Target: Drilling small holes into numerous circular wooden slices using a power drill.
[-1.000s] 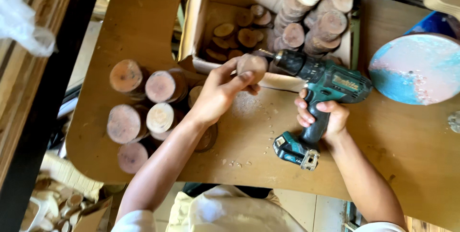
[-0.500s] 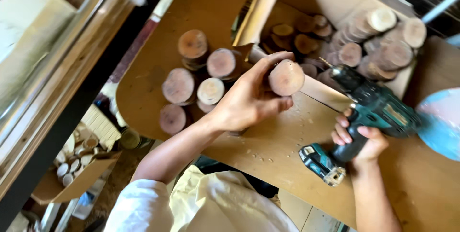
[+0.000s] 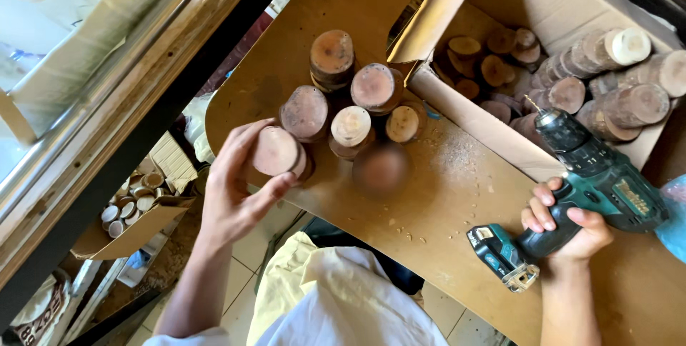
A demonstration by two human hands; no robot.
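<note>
1. Moved away from the drill since a moment ago: left hand [image 3: 232, 189] and its round wood slice [image 3: 275, 151], now down at the left edge of the desk [image 3: 457, 196].
2. Pinched flat between thumb and fingers, touching the stacks of wood slices [image 3: 350, 96] just beside it.
3. Wrapped tight around the handle of the teal drill [image 3: 582, 181]: right hand [image 3: 564, 224], bit pointing up and left.
4. Sprinkled over the desk between both hands: sawdust [image 3: 450, 153].
5. Open behind the drill: cardboard box [image 3: 543, 3], full of short logs [image 3: 614, 96].
</note>
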